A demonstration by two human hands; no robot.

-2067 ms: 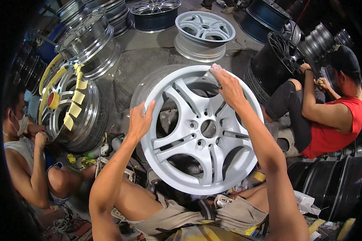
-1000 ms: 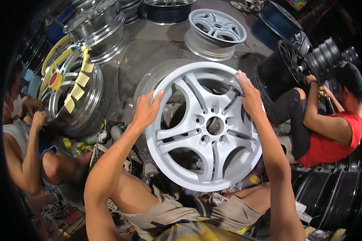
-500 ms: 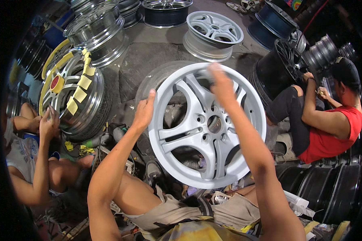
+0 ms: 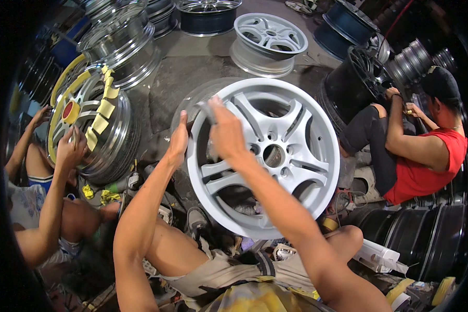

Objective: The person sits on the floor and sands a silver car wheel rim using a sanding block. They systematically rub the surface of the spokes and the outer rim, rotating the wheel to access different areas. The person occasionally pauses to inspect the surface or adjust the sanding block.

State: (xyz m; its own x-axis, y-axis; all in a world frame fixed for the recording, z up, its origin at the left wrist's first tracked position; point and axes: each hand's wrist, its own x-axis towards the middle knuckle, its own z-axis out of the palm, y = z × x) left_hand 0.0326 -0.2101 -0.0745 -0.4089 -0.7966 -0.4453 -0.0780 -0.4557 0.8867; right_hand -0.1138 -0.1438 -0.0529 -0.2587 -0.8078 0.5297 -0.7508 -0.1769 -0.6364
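While the left hand (image 4: 179, 140) is at the edge of the white wheel (image 4: 280, 142), about half past nine from the hub, its fingers are partly hidden; grip cannot be told. Right hand (image 4: 226, 131), motion-blurred: closed on a grey pad (image 4: 207, 112), ten o'clock. White wheel: mid-view, in front of the knees; four bolt holes show. Second pale wheel (image 4: 264, 57): twelve o'clock. Taped wheel (image 4: 89, 113): between nine and ten, yellow tape (image 4: 106, 109) along its edge. Co-workers: two; red top (image 4: 426, 166) at three, blue-printed shirt (image 4: 27, 205), print unreadable, between eight and nine.
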